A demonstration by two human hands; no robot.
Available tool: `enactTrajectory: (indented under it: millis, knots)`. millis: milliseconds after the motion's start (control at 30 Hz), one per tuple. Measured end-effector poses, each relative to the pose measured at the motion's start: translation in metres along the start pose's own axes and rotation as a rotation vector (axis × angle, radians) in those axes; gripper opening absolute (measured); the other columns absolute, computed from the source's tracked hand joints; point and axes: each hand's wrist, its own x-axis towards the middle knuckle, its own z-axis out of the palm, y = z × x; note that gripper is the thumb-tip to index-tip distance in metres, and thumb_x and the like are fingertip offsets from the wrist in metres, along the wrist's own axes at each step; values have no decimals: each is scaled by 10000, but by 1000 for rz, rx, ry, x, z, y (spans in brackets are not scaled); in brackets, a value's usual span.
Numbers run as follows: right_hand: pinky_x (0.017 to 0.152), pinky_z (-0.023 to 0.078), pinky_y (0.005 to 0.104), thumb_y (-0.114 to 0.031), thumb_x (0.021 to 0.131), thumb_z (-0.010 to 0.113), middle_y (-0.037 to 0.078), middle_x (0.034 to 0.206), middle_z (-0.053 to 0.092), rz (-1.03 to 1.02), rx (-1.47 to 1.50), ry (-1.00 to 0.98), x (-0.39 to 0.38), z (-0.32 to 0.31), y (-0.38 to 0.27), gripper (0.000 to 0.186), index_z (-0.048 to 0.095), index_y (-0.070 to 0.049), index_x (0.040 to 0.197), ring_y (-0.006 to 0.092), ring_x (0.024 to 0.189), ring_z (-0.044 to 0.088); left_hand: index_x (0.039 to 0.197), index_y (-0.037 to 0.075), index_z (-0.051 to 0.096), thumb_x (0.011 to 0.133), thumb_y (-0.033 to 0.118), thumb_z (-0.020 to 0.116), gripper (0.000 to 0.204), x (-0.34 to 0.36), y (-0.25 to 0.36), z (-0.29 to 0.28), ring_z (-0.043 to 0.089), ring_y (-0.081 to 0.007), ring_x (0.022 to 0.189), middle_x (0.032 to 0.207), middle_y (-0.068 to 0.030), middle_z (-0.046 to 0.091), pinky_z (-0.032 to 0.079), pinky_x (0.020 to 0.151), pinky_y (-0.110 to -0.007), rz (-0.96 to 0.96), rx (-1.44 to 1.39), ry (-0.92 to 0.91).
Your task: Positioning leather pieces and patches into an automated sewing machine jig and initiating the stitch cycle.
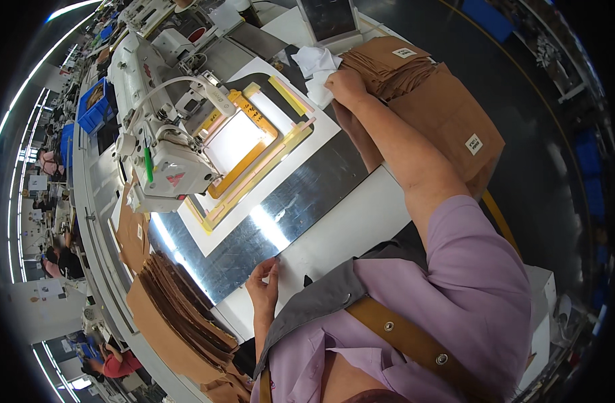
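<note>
My right hand [346,88] reaches to the far right of the sewing machine's table, its fingers closed on crumpled white material [317,62], which looks like thin cloth or paper. Just beside that hand lies a stack of brown pieces [448,111] bearing white labels. My left hand [262,285] is at the near edge of the shiny metal plate [301,191], thumb and fingertips pinched together; anything between them is too small to make out. Ahead, under the white sewing machine head [176,164], sits a yellow-orange clamp frame [262,144] around a brightly lit white area.
Another stack of brown pieces [176,322] stands at my near left, with a labelled brown piece [133,232] beyond it. A dark screen [328,20] stands at the far edge. Blue bins [94,106] sit left of the machine. Other people work in the distance at left.
</note>
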Motion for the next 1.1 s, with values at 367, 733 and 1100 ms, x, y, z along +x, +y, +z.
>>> enactTrajectory:
  millis: [367, 733, 1100]
  knots:
    - [752, 543, 398, -153, 876, 764, 122, 891, 712, -258, 546, 170, -128, -34, -112, 113, 753, -41, 877, 302, 815, 683, 1296, -18, 619, 1011, 201, 668, 363, 52, 4, 2, 689, -125, 760, 999, -98, 766, 561, 687, -256, -21, -363, -19]
    - [799, 575, 376, -117, 836, 793, 99, 987, 739, -510, 702, -38, -198, 12, -197, 211, 720, -62, 1026, 273, 876, 711, 1264, 14, 629, 931, 74, 763, 364, 148, 15, 12, 719, -124, 826, 996, -88, 726, 554, 709, -231, -85, -803, -50]
    - [1029, 418, 398, -135, 791, 793, 9, 1211, 709, -554, 473, -46, -189, 19, -214, 300, 731, -135, 1084, 242, 1226, 599, 1111, 35, 729, 913, 149, 807, 241, 147, 37, -22, 668, -78, 673, 800, -16, 718, 492, 618, -192, 65, -981, -262]
